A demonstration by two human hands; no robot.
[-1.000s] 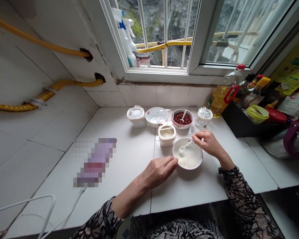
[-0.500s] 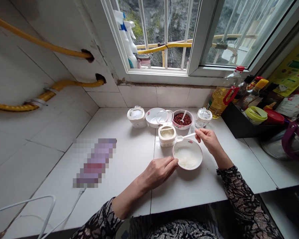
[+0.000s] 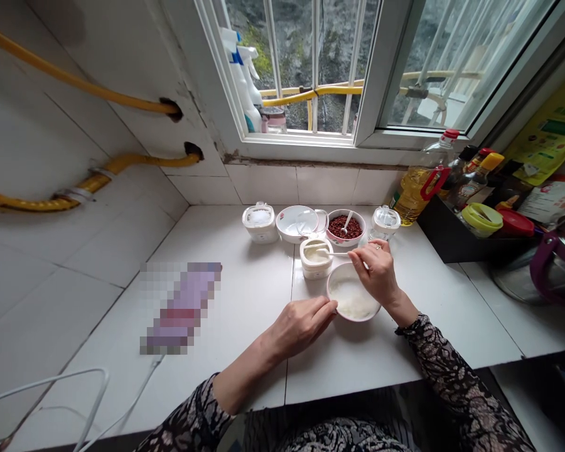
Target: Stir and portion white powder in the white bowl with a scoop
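Observation:
My right hand [image 3: 375, 267] pinches the handle of a small white spoon [image 3: 336, 253]. The spoon's bowl end dips into an open white square jar [image 3: 316, 269] with pale contents. Below that hand stands a white bowl [image 3: 353, 314] holding a whitish, grainy or flaky substance. The fingers of my left hand [image 3: 306, 320] are closed on the bowl's left rim. Behind the jar are a bowl of dark red beans [image 3: 344, 228] with a white spoon in it, and a white bowl [image 3: 292, 232] beside the jar's raised clear lid.
A lidded white jar [image 3: 260, 224] and a clear glass jar [image 3: 385, 223] stand at the back. To the right are an oil bottle [image 3: 417, 182], a black condiment box [image 3: 445, 235] and a metal pot [image 3: 522, 276]. A blurred-out purple item [image 3: 183, 307] with a cable lies left.
My right hand has moved left over the white bowl, and the spoon's end has gone from above that bowl's rim into the open jar. My left hand has stayed at the rim.

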